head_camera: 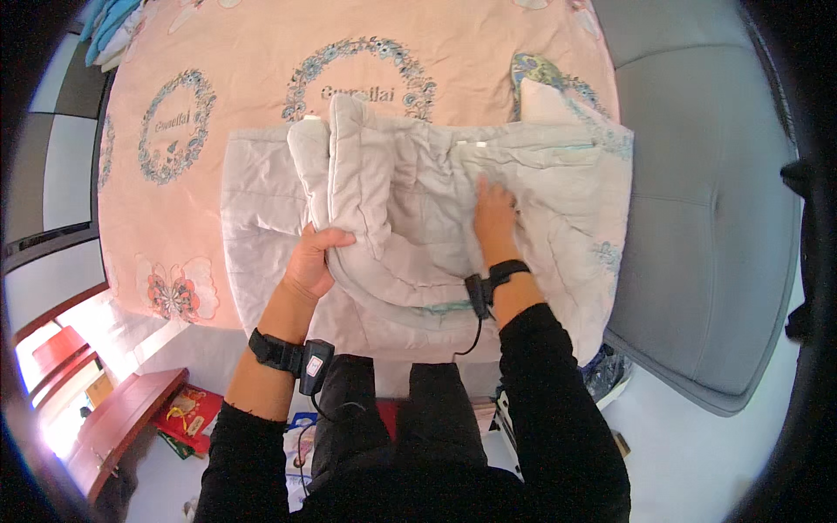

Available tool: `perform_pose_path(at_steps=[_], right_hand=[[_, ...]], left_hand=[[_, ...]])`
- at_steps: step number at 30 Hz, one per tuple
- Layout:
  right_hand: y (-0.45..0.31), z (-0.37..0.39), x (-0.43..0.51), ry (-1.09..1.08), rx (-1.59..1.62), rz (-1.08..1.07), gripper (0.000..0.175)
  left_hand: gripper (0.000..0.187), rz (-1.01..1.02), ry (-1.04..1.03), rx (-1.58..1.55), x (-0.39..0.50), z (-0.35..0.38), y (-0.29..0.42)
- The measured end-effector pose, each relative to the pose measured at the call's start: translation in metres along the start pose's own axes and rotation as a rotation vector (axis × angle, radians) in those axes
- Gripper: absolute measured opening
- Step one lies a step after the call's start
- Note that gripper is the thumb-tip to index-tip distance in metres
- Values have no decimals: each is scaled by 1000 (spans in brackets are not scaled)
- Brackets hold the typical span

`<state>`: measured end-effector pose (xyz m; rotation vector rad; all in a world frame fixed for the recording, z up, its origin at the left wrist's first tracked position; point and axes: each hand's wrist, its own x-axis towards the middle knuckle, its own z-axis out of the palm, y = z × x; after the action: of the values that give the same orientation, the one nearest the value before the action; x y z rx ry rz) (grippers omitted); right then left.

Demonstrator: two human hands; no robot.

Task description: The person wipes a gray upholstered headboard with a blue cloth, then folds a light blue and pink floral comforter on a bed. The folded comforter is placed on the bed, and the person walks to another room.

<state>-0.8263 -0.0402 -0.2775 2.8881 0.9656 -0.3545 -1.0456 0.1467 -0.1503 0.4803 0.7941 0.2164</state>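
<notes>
A pale grey quilt lies partly folded and bunched on a bed, over a pink printed bedsheet. My left hand grips a folded edge of the quilt, thumb on top, at the left of the bunched part. On the quilt to the right rests or moves my right hand, blurred, back upward; whether its fingers pinch the fabric cannot be made out. White tags show near the quilt's far edge. A patterned fabric item lies beyond the quilt at the back right.
A grey padded headboard borders the bed on the right. Blue and white cloths lie at the far left corner. A reddish wooden table stands at the lower left, beside a red bag. Black cables hang from both wrist straps.
</notes>
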Motion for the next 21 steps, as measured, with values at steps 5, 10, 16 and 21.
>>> perform_pose_path(at_steps=[5, 10, 16, 21], right_hand=[[23, -6, 9, 141, 383, 99, 55], [-5, 6, -14, 76, 128, -95, 59], [2, 33, 4, -52, 104, 54, 68], [35, -51, -15, -99, 1108, 194, 54]], left_hand=[[43, -70, 0, -4, -2, -2, -2], [44, -49, 0, 8, -1, 6, -4], [44, -44, 76, 112, 4, 7, -10], [40, -113, 144, 75, 2, 7, -14]])
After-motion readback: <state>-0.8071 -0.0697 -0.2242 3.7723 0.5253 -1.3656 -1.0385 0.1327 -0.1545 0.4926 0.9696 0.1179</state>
